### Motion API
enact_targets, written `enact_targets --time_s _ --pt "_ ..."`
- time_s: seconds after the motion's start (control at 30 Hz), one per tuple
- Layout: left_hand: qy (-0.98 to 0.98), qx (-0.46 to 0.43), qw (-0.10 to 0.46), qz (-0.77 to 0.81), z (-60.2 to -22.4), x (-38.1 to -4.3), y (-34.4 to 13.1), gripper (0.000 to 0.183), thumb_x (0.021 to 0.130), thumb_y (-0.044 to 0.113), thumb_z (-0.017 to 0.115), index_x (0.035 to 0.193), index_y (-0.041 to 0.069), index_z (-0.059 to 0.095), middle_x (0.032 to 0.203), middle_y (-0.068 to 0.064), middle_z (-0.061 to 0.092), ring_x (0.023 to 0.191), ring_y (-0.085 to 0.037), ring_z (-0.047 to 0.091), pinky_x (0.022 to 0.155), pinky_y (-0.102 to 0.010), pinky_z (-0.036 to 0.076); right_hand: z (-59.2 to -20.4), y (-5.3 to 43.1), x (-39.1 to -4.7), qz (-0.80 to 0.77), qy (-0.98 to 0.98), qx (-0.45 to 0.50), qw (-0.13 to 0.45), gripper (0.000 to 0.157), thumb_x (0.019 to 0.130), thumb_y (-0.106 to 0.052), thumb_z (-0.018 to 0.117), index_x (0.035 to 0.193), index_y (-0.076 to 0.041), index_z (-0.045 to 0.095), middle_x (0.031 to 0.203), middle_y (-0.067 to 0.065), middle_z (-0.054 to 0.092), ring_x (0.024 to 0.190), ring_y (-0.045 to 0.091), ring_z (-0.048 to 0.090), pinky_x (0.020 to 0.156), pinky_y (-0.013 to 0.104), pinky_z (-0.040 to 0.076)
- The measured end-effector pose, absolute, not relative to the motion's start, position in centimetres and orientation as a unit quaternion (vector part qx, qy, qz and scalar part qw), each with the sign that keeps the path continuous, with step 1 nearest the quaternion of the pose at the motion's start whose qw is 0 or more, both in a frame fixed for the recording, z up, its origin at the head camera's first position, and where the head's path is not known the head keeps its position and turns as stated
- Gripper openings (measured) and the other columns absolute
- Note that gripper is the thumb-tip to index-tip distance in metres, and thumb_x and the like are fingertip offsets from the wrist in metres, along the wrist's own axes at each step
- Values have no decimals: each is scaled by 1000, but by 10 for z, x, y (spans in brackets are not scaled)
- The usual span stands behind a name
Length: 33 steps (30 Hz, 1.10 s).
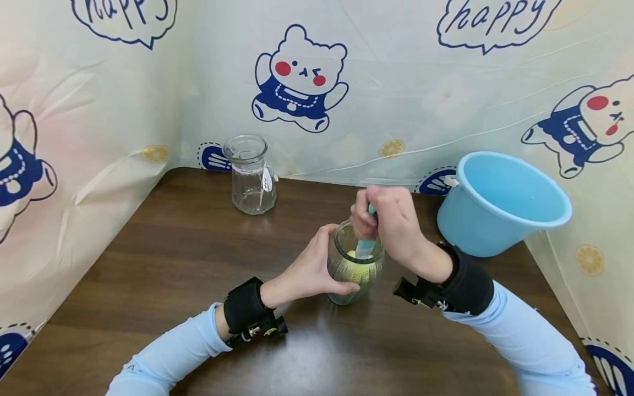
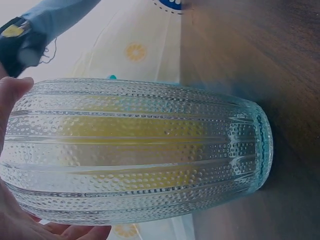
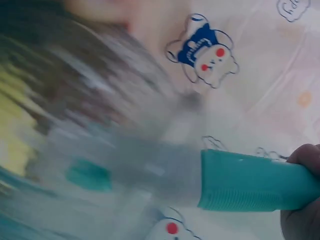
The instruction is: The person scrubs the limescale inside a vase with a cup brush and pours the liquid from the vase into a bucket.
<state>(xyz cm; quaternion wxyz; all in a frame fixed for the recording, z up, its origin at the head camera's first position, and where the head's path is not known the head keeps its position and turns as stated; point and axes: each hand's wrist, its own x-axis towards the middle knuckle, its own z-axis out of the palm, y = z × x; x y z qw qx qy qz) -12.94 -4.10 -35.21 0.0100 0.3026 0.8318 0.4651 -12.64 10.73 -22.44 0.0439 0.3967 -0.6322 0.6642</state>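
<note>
A ribbed, dotted glass jar (image 1: pixel 369 280) stands tilted over the table, its mouth toward the right hand. My left hand (image 1: pixel 308 274) holds it from the left, thumb across the near side and fingers behind. Above the mouth, my right hand (image 1: pixel 393 223) grips the teal handle (image 3: pixel 250 181) of a sponge bottle brush, thumb on top in the head view. The brush's pale neck (image 1: pixel 365 248) runs down through the rim. Its yellow sponge head (image 2: pixel 135 129) shows through the glass inside the jar. Blur covers much of the jar in the right wrist view.
Back left on the brown table (image 1: pixel 163 264) stands a second glass jar (image 1: pixel 253 190) with a white tag tied at its neck. A light blue bucket (image 1: pixel 475 225) is at the right rear. Cartoon-printed sheeting (image 1: pixel 396 99) hangs behind and at both sides.
</note>
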Motion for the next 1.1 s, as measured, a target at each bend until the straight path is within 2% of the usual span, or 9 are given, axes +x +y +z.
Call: enact_targets --time_s 0.27,0.43,0.67,0.93,1.1 --pt "834 295 14 466 -352 -129 -41 100 61 33 83 133 -1 23 127 -15 37 112 -24 41 93 -38 38 -181 107 -146 699 -660 273 -25 41 92 -11 18 52 -9 26 43 1 21 36 22 15 35 32 16" --pt "835 296 13 463 -353 -128 -40 100 60 33 83 132 -1 24 126 -14 38 111 -24 42 92 -38 38 -173 109 -148 709 -653 263 -42 42 92 -12 16 52 -11 27 43 1 20 37 22 14 36 31 14" --pt "836 298 10 461 -353 -129 -40 100 59 34 83 132 -1 24 127 -14 38 112 -23 42 92 -37 39 -158 103 -144 712 -654 253 -32 42 90 -9 17 50 -11 28 42 0 22 36 21 14 35 30 14" --pt "833 300 16 464 -353 -130 -41 99 61 34 83 133 0 23 127 -13 37 113 -23 41 93 -37 38 -133 100 -155 746 -622 224 -81 43 90 -12 15 49 -12 28 38 -5 28 33 13 19 39 30 10" --pt "836 297 22 461 -353 -130 -41 101 61 35 82 134 -1 23 129 -14 36 114 -23 40 94 -37 38 -129 107 -170 769 -600 194 -105 41 89 -13 17 48 -13 28 40 -4 23 35 13 15 40 28 9"
